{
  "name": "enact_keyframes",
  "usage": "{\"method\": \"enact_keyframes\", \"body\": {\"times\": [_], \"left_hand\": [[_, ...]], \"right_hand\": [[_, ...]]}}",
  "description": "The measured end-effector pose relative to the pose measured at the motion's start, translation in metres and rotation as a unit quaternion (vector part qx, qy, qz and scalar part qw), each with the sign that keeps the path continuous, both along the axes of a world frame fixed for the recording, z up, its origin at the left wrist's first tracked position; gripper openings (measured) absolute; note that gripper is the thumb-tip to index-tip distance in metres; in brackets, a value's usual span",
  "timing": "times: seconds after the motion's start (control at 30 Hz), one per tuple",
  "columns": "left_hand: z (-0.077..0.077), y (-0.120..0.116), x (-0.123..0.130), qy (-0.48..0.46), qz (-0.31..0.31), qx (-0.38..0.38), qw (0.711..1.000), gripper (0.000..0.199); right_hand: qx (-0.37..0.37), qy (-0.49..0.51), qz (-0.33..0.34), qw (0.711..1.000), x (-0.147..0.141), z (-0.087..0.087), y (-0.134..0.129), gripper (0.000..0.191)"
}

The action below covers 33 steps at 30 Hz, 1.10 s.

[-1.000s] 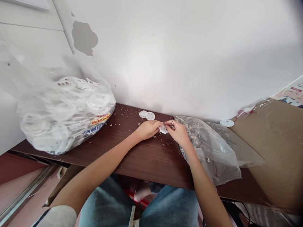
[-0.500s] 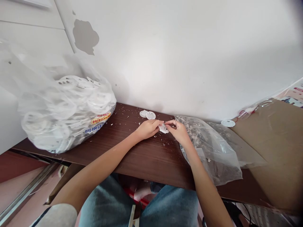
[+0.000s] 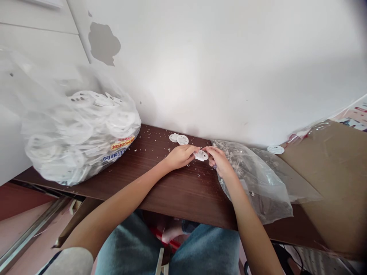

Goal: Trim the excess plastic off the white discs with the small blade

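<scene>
A small white slotted disc, round and flat, tilts just over the brown tabletop. The thumb and fingers of my left hand pinch it at its left edge. At its upper right, my right hand has curled fingers, with the fingertips at or close to the rim. Something small and dark shows by those curled fingers, too small to name. Behind my left hand, white discs lie overlapping near the wall.
A large clear bag full of white slotted pieces stands at left. On the right lies a clear plastic bag holding small scraps, beside a cardboard box. Another white disc rests by the wall. White bits litter the tabletop.
The disc has turned so its slotted face shows more. My right hand has shifted slightly right, its fingers now more curled; my left hand keeps its place.
</scene>
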<state>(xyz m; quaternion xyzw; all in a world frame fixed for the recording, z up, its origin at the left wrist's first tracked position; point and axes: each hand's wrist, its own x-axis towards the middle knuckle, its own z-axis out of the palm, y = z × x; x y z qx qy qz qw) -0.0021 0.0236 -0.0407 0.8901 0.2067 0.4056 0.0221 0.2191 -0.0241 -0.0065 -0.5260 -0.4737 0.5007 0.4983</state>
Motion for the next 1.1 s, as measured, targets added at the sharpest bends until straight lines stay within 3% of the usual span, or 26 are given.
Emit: {"method": "enact_keyframes", "body": {"times": [0.57, 0.87, 1.1], "left_hand": [[-0.005, 0.003, 0.000, 0.005, -0.004, 0.029, 1.000, 0.030], [0.004, 0.002, 0.002, 0.015, -0.021, 0.064, 0.998, 0.019], [0.006, 0.001, 0.003, 0.032, -0.012, 0.075, 0.997, 0.019]], "right_hand": [[-0.036, 0.004, 0.059, 0.998, -0.004, -0.004, -0.002, 0.034], [-0.066, 0.034, 0.032, 0.997, -0.009, -0.006, -0.001, 0.034], [-0.044, 0.085, 0.016, 0.995, -0.016, -0.008, -0.001, 0.033]]}}
